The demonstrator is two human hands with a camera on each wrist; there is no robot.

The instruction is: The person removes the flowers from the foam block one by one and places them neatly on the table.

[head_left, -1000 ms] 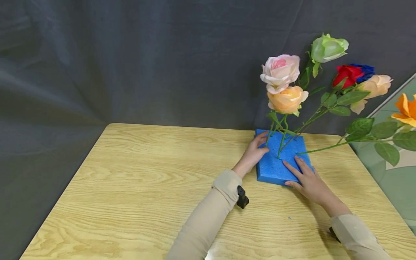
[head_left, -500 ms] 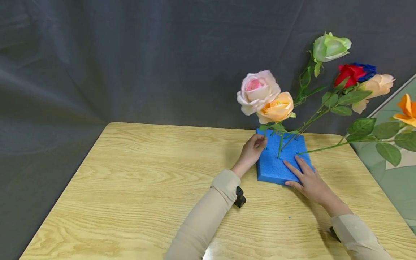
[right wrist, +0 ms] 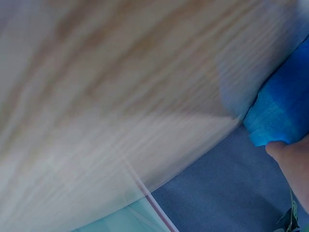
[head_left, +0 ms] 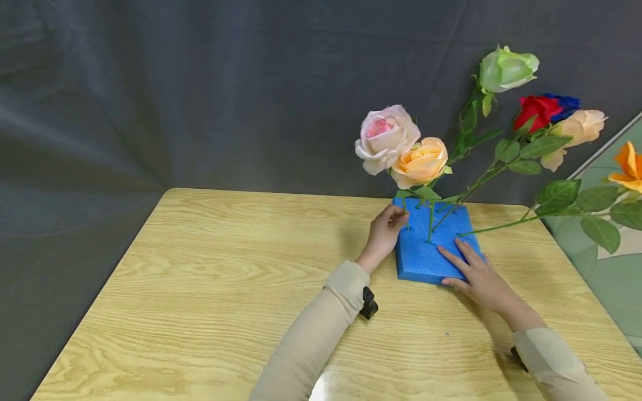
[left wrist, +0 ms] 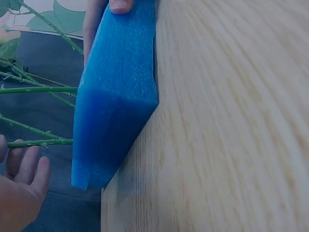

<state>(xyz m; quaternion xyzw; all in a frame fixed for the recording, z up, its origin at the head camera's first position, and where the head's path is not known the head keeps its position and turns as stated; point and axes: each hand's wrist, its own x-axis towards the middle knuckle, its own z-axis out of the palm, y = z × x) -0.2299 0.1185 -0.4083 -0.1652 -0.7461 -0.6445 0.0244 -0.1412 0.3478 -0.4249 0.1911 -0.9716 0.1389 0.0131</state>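
Observation:
A blue foam block [head_left: 426,264] lies at the table's back right, with several artificial roses stuck into its top. At its left side my left hand [head_left: 383,234] pinches a green stem [left wrist: 53,142] low down, just above the foam. That stem leads up toward the pale pink rose [head_left: 386,136], which leans left beside a peach-orange rose [head_left: 421,163]. My right hand [head_left: 484,284] rests with spread fingers on the block's front right part. In the right wrist view only part of the right hand [right wrist: 294,162] shows against the foam.
Green [head_left: 509,69], red [head_left: 536,114], blue [head_left: 567,106] and cream [head_left: 582,128] roses tilt back and right from the block. An orange flower [head_left: 629,167] overhangs the right table edge. A dark curtain [head_left: 251,100] hangs behind the wooden table [head_left: 225,278].
The pale pink rose has swung left and toward me, and the peach-orange rose has shifted left too. My left fingers have closed on the stem. My right hand has stayed on the foam.

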